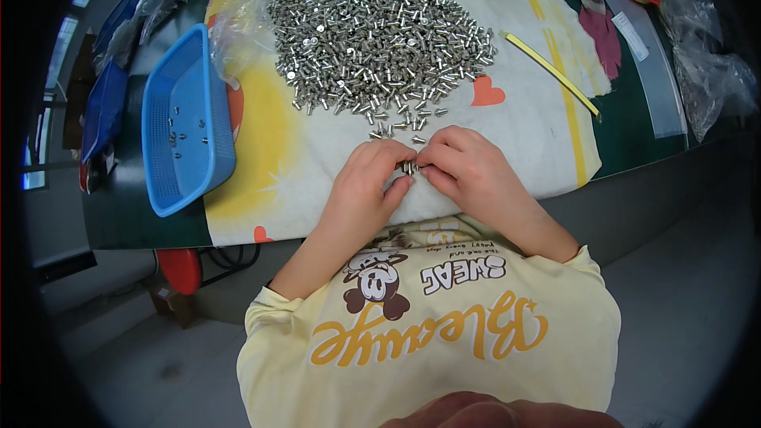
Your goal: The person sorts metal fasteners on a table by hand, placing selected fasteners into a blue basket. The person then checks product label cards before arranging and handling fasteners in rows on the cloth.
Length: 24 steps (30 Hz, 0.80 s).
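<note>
My left hand (361,178) and my right hand (469,165) meet near the front edge of the cloth. Between their fingertips are a few small screw-like metal parts (409,167), pinched from both sides and partly covered by the fingers. Just beyond my fingers, several loose parts (418,139) of the same silvery kind lie on the cloth. Farther back spreads a large heap of these metal parts (372,32), each short with a wider head or collar.
At the left stands a blue plastic basket (149,143) with several metal parts inside. A patterned cloth (547,135) covers the green table (151,226). To the right lie a yellow strip (551,75), a dark pink glove (600,28) and clear plastic bags (709,63).
</note>
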Motion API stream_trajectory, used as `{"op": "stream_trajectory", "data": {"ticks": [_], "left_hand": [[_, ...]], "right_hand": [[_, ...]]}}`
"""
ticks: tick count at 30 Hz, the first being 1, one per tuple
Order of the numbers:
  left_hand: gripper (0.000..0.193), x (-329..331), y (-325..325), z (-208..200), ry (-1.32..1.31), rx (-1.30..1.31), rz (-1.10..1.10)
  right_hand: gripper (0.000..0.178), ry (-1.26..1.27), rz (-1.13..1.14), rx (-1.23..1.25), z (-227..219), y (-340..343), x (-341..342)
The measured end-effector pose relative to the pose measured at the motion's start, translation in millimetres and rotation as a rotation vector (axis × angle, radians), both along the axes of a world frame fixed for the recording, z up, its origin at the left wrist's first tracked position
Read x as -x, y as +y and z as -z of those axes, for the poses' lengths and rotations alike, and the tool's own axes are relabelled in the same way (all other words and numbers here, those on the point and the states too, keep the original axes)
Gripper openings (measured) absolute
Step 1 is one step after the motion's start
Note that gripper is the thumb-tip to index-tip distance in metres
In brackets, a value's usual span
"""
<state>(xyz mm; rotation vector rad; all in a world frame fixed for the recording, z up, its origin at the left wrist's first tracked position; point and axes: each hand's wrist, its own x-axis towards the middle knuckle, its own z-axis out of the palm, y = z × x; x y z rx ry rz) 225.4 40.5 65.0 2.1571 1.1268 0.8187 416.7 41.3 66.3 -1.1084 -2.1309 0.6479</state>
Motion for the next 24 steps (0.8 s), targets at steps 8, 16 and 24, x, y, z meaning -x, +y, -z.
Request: {"op": "stream_trajectory", "data": {"ticks": [8, 16, 24], "left_hand": [[0.028, 4, 1, -2, 0.059, -0.015, -0.04], [0.033, 7, -8, 2, 0.086, 0.015, -0.12], [0.052, 6, -11, -1, 0.066, 0.061, -0.102]], "right_hand": [[0.014, 0.024, -0.016, -0.008, -3, 0, 2], [0.015, -0.013, -0.016, 0.031, 0, -2, -2], [0.021, 0.001, 0.019, 0.029, -2, -5, 1]]}}
